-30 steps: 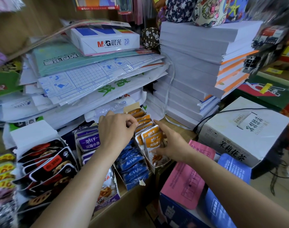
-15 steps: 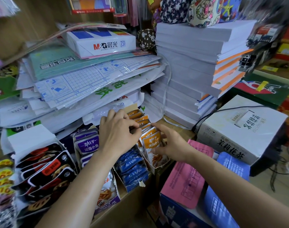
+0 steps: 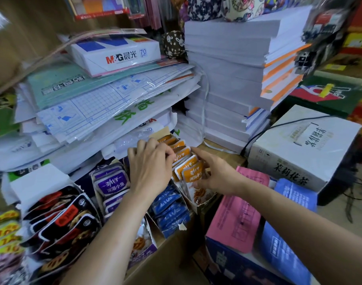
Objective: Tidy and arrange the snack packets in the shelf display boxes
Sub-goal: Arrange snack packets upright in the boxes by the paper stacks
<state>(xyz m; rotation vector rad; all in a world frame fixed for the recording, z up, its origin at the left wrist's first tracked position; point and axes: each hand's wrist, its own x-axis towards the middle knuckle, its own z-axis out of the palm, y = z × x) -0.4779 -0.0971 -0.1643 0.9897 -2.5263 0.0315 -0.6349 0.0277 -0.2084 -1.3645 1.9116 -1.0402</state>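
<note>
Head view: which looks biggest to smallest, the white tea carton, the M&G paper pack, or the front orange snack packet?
1. White tea carton, nearer the camera.
2. M&G paper pack.
3. Front orange snack packet, clearly smallest.

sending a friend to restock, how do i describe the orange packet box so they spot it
Start at the tall white paper stack. At its foot, the rightmost display box holds orange packets, touched by the left hand and right hand. Neighbouring rows are blue packets and purple packets.
</note>
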